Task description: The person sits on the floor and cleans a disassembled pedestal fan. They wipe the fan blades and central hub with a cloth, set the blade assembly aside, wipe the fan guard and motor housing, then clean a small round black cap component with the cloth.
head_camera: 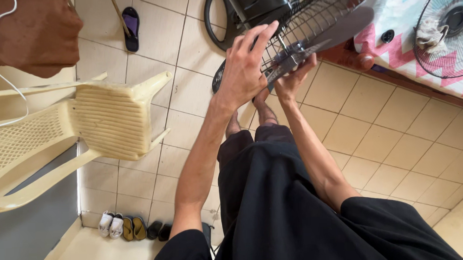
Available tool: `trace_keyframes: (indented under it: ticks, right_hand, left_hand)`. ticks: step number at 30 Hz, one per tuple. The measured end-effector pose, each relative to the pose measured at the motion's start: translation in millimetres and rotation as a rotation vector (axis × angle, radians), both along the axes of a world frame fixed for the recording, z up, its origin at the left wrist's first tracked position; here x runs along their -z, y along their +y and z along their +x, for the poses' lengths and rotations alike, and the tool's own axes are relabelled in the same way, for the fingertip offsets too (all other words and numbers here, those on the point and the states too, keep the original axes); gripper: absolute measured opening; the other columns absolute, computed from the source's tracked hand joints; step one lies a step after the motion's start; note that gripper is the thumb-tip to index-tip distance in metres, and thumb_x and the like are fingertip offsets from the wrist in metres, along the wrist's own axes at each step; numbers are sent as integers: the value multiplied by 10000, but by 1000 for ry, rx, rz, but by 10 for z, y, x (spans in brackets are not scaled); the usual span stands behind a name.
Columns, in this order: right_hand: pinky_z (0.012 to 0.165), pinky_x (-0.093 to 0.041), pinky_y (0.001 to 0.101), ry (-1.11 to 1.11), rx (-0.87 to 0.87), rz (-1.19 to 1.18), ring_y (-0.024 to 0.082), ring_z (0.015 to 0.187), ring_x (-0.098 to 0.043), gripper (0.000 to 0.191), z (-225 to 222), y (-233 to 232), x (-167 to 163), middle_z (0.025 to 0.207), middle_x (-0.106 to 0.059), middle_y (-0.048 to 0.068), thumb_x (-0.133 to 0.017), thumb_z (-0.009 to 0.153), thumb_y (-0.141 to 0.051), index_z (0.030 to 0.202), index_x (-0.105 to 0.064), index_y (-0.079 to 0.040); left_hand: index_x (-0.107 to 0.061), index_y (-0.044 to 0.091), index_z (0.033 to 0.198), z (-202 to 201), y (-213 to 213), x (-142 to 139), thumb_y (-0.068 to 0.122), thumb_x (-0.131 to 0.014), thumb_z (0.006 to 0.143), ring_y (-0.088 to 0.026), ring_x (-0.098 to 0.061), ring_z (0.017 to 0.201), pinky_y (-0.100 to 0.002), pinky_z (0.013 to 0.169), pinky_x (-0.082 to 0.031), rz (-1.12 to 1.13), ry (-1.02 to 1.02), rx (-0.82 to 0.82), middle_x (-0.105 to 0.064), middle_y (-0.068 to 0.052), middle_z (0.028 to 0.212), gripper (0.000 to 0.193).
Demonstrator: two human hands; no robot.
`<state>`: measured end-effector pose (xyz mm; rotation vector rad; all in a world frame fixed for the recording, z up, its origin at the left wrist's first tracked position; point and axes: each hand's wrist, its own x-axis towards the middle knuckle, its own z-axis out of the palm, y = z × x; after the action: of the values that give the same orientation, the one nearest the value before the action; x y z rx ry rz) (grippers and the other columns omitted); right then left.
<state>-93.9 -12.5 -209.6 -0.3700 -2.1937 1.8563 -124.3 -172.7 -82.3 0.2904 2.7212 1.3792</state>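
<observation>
Fan blade (pixel 336 26), both hands (pixel 244 67) gripping hub

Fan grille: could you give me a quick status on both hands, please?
Left hand open against fan grille. Right hand grips blade hub underneath. Nothing blocking.

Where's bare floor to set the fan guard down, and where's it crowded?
Free: tiled floor right of the right hand, below the patterned mattress; also tiles between the plastic chair and the left hand. Crowded: around the fan guard and fan base; the shoes by the lower wall.
</observation>
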Motion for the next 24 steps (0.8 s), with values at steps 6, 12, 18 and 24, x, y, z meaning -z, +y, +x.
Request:
trace_keyframes:
  ticks: [6,12,18,24]
  right_hand:
    - [876,-597,355,-158,-127,-70,194,1100,-618,772,315,228,115,1274,-539,80,-860,877,-19,1425,-320,-82]
    - [839,-585,336,-187,-148,12,169,1020,-629,562,360,255,155,1170,-594,61,-839,898,-20,1304,-452,-61]
    - [801,-574,316,-195,-165,61,144,941,-640,352,235,171,108,1065,-649,41,-818,920,-21,1182,-584,-40]
    - [764,-570,301,-128,-125,22,124,877,-652,194,182,191,66,978,-690,23,-814,923,-4,1074,-693,-21]
  left_hand:
    - [-424,175,1566,14,6,48,-121,-550,762,-332,-550,1304,-490,1118,-459,-1,31,10,-539,-94,1477,867]
    - [-433,174,1565,27,7,83,-126,-552,759,-326,-548,1306,-489,1138,-458,-14,43,3,-525,-90,1482,869]
    - [-420,182,1570,21,11,70,-114,-590,763,-323,-548,1322,-488,1115,-464,-8,41,6,-520,-76,1488,877]
    - [-414,187,1563,23,7,86,-108,-630,714,-321,-544,1322,-491,1105,-468,-19,50,5,-524,-69,1473,925]
